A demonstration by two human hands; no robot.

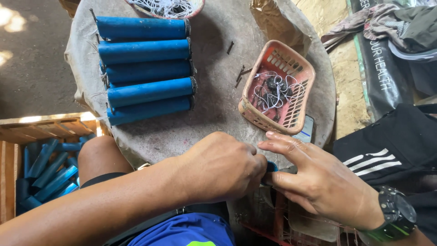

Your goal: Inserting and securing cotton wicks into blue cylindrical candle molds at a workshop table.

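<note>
My left hand (221, 166) is closed around the end of a small blue tube (271, 166) at the near edge of a cloth-covered round table (218, 105). Most of that tube is hidden between my hands. My right hand (318, 180), with a black wristwatch (395, 210), pinches the same tube from the right, its index finger stretched out. Several long blue tubes (145, 70) lie side by side on the table's left half. A pink plastic basket (278, 86) holding white strings and small dark pieces stands just beyond my right hand.
A wooden crate (41, 164) with more blue tubes sits at the lower left by my knee. A bowl of white string (166, 7) is at the table's far edge. Loose dark nails (240, 73) lie near the basket. Clothes and a black bag lie at right.
</note>
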